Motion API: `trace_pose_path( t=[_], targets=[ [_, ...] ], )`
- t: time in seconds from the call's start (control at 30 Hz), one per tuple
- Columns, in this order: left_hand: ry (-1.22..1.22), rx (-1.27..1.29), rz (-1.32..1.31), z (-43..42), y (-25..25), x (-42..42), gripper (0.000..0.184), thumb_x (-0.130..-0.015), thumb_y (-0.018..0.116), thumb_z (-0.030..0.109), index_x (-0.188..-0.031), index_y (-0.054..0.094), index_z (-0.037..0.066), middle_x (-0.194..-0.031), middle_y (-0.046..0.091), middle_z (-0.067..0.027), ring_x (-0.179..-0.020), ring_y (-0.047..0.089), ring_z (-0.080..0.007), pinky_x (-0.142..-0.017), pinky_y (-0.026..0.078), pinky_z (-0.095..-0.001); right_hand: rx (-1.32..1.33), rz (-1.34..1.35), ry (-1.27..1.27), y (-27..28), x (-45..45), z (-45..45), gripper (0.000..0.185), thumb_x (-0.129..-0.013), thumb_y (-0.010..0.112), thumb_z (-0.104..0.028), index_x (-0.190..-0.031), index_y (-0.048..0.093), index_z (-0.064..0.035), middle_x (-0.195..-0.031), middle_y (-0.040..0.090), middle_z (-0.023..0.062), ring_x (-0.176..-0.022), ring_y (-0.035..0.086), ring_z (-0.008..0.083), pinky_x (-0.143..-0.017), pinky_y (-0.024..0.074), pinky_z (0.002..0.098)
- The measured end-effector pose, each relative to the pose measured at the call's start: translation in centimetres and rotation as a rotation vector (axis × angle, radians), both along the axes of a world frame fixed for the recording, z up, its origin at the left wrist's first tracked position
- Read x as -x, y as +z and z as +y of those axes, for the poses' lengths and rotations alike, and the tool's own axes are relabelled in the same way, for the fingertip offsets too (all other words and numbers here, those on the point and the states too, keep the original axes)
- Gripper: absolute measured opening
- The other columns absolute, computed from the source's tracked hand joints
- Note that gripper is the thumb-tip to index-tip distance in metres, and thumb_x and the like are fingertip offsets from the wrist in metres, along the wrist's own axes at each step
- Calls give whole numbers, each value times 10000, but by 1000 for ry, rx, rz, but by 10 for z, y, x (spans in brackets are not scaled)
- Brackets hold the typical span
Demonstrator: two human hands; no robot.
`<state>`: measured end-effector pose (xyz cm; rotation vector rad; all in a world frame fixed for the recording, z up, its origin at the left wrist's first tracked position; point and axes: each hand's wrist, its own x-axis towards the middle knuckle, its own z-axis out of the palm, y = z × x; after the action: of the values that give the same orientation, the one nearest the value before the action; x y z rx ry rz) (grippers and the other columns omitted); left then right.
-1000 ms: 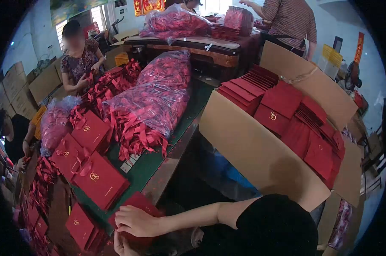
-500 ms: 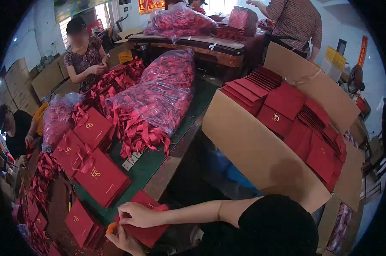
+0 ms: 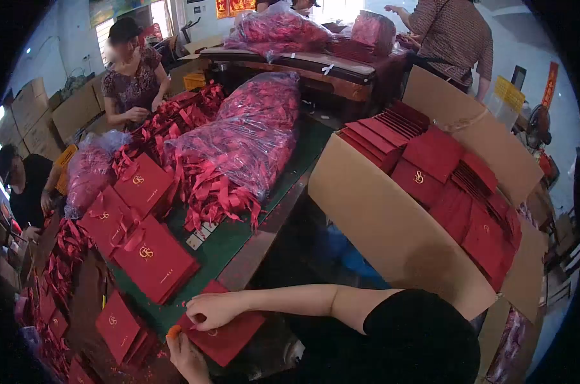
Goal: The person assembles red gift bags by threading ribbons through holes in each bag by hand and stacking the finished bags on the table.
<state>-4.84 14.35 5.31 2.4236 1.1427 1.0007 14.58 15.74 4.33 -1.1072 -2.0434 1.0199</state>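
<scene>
A red paper bag (image 3: 229,342) with a gold logo partly covered lies at the table's near edge. Over its upper left part, my right hand (image 3: 213,310) is curled, thumb and fingers pinched on a pink-red ribbon. My left hand (image 3: 186,355) is just below, at the bag's left edge, with an orange cover on one fingertip. Its fingers are pressed together; what they hold is too small to tell. Left of my hands stands another red bag stack (image 3: 120,329); above it lie more red bags with ribbon handles (image 3: 155,259).
A plastic bag of red ribbons (image 3: 238,141) lies on the green tabletop (image 3: 222,246). A large open carton (image 3: 379,217) of red bags stands at right. One person (image 3: 133,77) works across the table, another (image 3: 30,185) at far left, others at the back.
My right hand has shifted from the bag's upper edge onto its face, now pinching ribbon. My left hand has moved slightly right. The view has shifted slightly, and the person across has lowered their hands.
</scene>
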Motion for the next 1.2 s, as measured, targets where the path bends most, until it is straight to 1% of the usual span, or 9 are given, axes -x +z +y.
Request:
trace_pose_path(
  t=[0.43,0.57,0.63,0.67,0.73,0.93,1.0,1.03,1.2],
  targets=[
    [14,24,44,2,-4,14,185,-881,510,-30,-1043,598,-19,-1080,586,-164,-931,613,-341,-777,499,-363,-100,52,-11,8,-4,0,250,-832,676,-253,-809,613,-12,-834,584,143,-821,588,295,-724,468,383],
    [-62,-42,-3,7,-10,19,164,-894,524,-28,-1019,628,-4,-1116,587,-175,-913,623,-308,-759,496,-311,124,148,-41,12,-7,-4,280,-771,721,-276,-793,630,-12,-837,595,149,-827,598,304,-739,470,377],
    [1,260,-230,7,-28,19,171,-890,536,-21,-1040,617,-2,-1087,592,-163,-886,624,-316,-742,503,-318,-20,76,-52,19,-7,-6,258,-778,720,-243,-808,629,-4,-836,590,138,-825,597,294,-720,459,372],
    [24,344,-316,7,-37,19,179,-886,543,-20,-1051,612,-3,-1072,595,-156,-869,624,-320,-732,507,-322,150,142,-66,18,-6,-6,245,-780,724,-226,-814,631,-1,-827,587,132,-814,597,277,-710,457,361],
    [-43,-108,70,3,-13,23,229,-877,549,-24,-1100,598,-7,-1063,596,-136,-849,619,-330,-722,517,-346,143,158,-56,21,-3,-6,236,-787,721,-211,-814,629,5,-818,589,130,-804,597,265,-700,456,354],
    [13,-99,123,-1,-14,20,177,-857,552,-11,-1023,612,-25,-1060,600,-132,-831,626,-317,-683,527,-365,91,109,-58,18,-5,-5,222,-802,710,-188,-817,621,15,-809,597,147,-783,596,259,-691,457,342],
    [17,-113,112,0,-12,20,175,-854,556,-10,-1018,614,-24,-1060,601,-133,-831,626,-317,-687,527,-366,108,104,-73,17,-5,-4,138,-832,681,-99,-848,612,20,-819,563,59,-748,548,130,-666,429,265],
    [7,-125,88,-1,-11,19,172,-850,559,-10,-1012,616,-24,-1060,602,-134,-831,627,-316,-690,526,-366,155,116,-94,21,-4,-6,202,-821,685,-155,-859,605,27,-830,601,160,-795,601,265,-710,462,349],
    [76,-32,38,-4,-20,20,230,-814,589,-52,-1036,630,-7,-1079,626,-162,-937,641,-305,-778,537,-345,83,101,-133,29,-3,-12,176,-852,641,-126,-859,580,39,-840,600,156,-786,595,262,-711,460,335]
  ],
)
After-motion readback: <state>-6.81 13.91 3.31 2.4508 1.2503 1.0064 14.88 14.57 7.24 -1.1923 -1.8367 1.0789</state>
